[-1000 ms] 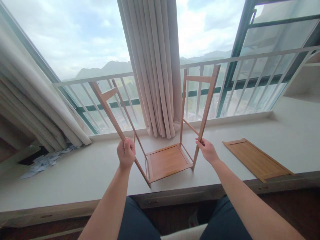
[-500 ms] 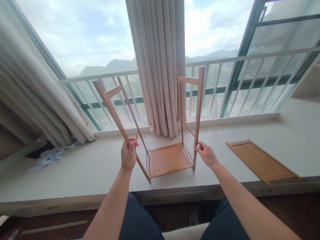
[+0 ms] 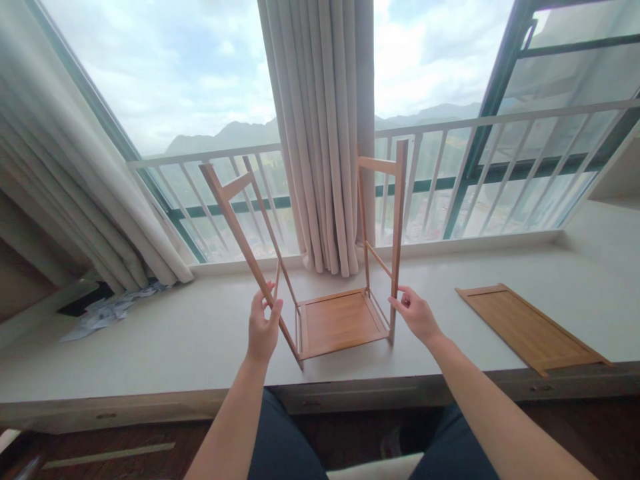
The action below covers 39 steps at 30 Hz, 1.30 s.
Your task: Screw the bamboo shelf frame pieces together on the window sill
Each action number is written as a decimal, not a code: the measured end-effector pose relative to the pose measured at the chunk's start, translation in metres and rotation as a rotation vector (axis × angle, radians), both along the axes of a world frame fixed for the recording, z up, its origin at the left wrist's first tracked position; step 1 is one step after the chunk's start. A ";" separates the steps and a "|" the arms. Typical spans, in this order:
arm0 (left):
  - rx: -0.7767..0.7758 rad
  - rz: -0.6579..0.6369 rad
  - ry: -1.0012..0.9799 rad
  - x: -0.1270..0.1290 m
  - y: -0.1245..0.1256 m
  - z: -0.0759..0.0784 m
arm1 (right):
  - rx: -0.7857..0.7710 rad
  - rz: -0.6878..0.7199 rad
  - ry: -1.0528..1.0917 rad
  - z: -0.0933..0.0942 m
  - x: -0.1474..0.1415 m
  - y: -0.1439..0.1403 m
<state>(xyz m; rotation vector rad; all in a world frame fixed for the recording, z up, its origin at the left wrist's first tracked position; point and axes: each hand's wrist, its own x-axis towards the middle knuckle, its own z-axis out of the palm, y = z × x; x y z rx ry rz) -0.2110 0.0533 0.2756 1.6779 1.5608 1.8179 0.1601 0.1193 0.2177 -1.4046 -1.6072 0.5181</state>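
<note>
Loosened since half a second ago: left hand (image 3: 263,328) no longer fisted round the slanted left post, fingers now half uncurled, thumb and fingertips lightly bracketing the post without a full wrap. Right post straightened from a slight lean to near vertical. Right hand (image 3: 418,315) much as before.

Wooden rack (image 3: 340,319): light bamboo-coloured frame, thin square-section posts, smooth matt finish. Standing on the pale window ledge (image 3: 165,340), in front of the hanging curtain. Flat rectangular shelf panel at the bottom, framed by narrow rails. Left side frame tilted outward to the left, two posts joined near the top by a short crossbar. Right side frame upright, likewise capped by a crossbar, with one diagonal brace lower down.

Right hand at the lower part of the rack's front right post, fingers gently curved and slightly apart, tips touching the post; firm grip or mere contact cannot be told.

Loose shelf panel (image 3: 531,328): same wood, long flat rectangle with raised edge rails, lying flat on the ledge well to the right of the rack.

Curtain (image 3: 320,133): beige fabric, deep vertical pleats, directly behind the rack. Railing (image 3: 475,120): white metal bars, behind the rack beyond the glass. Crumpled plastic wrapping (image 3: 113,310): far left of the rack on the ledge.
</note>
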 end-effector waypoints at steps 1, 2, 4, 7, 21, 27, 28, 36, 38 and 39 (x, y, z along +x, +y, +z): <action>-0.014 0.005 -0.017 0.000 -0.001 -0.003 | 0.002 -0.003 0.002 -0.001 0.000 -0.001; -0.026 0.015 -0.036 0.001 -0.002 -0.006 | 0.003 -0.004 0.004 -0.002 -0.001 -0.001; -0.042 0.037 -0.067 0.002 -0.005 -0.011 | 0.016 -0.014 0.013 -0.004 -0.001 -0.002; -0.061 0.058 -0.086 0.002 -0.013 -0.019 | 0.079 -0.052 0.048 -0.007 -0.001 -0.007; -0.333 0.416 -0.316 -0.064 -0.102 -0.101 | -0.119 -0.010 0.127 -0.099 -0.011 -0.105; -0.443 0.436 -0.336 -0.083 -0.147 -0.129 | -0.239 0.149 0.225 -0.146 -0.031 -0.146; -0.487 0.411 -0.259 -0.078 -0.156 -0.134 | -0.260 0.164 0.228 -0.153 -0.032 -0.150; -0.941 0.204 0.644 -0.007 -0.191 -0.158 | -0.412 0.193 0.171 -0.196 -0.027 -0.145; -0.995 0.197 0.707 -0.002 -0.184 -0.153 | -0.438 0.167 0.160 -0.201 -0.026 -0.141; -1.012 0.196 0.725 -0.002 -0.180 -0.150 | -0.451 0.153 0.156 -0.203 -0.025 -0.139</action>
